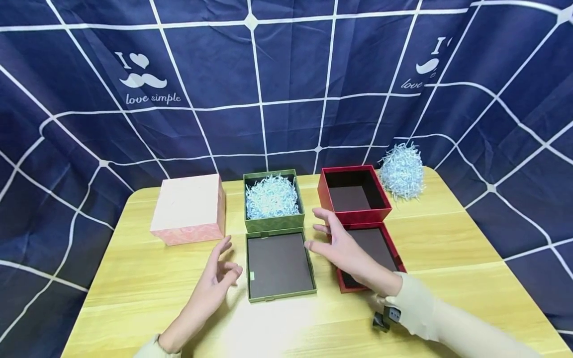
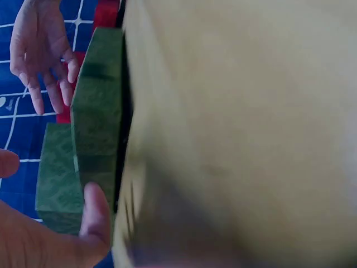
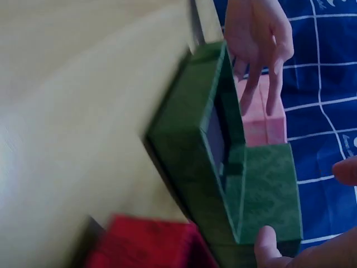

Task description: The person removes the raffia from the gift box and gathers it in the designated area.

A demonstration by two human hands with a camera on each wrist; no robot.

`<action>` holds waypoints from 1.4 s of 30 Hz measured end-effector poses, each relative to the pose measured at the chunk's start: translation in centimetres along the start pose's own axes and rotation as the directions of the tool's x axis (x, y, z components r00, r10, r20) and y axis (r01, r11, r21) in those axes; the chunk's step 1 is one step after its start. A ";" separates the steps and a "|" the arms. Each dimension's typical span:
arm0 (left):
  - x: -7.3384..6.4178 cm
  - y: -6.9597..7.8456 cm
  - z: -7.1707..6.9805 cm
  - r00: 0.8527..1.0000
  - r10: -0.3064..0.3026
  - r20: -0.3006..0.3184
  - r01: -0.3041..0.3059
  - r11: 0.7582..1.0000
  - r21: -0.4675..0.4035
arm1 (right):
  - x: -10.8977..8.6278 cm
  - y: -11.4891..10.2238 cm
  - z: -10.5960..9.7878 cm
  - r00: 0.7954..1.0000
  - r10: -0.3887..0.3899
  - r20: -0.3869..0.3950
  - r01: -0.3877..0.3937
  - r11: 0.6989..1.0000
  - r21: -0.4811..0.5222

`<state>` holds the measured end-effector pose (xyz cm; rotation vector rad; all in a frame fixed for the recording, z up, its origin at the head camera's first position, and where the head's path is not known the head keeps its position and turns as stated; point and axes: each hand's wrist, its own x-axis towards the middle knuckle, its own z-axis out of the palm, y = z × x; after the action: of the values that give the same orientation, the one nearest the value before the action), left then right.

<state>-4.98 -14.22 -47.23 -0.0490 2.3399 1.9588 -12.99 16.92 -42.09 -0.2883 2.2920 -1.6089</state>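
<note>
In the head view a green box (image 1: 274, 222) holds pale blue shredded paper (image 1: 272, 198). Its green lid (image 1: 282, 266) lies upturned in front of it, dark inside showing. My left hand (image 1: 214, 278) hovers left of the lid, fingers loosely bent, holding nothing. To the lid's upper right is my right hand (image 1: 342, 246), fingers apart and also holding nothing, above the red lid (image 1: 376, 243). Behind that stands an open red box (image 1: 355, 196), its dark inside bare. Both wrist views show the green lid (image 2: 97, 111) between the hands.
A closed pink box (image 1: 190, 209) stands at the left. A heap of pale blue shredded paper (image 1: 403, 171) sits right of the red box. The wooden table (image 1: 447, 248) is bounded by a dark blue gridded cloth (image 1: 291, 74) behind and at the sides.
</note>
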 end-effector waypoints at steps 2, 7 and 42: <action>0.4 0.4 0.1 0.999 0.037 -0.010 -0.037 0.999 0.008 | 0.6 -0.4 -0.4 1.000 -0.015 -0.007 0.015 1.000 0.017; 1.9 1.1 0.7 0.991 0.131 0.024 -0.130 0.991 -0.035 | 1.7 -1.6 -1.3 0.999 -0.033 -0.042 0.035 0.998 0.051; 13.3 4.4 0.2 0.992 -0.024 0.120 0.015 0.996 0.082 | 13.8 -6.8 3.0 0.964 0.225 0.142 -0.229 0.973 0.008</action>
<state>-18.54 -12.79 -44.09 0.0511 2.3292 1.8016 -24.82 7.24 -38.68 -0.1229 2.1127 -1.4528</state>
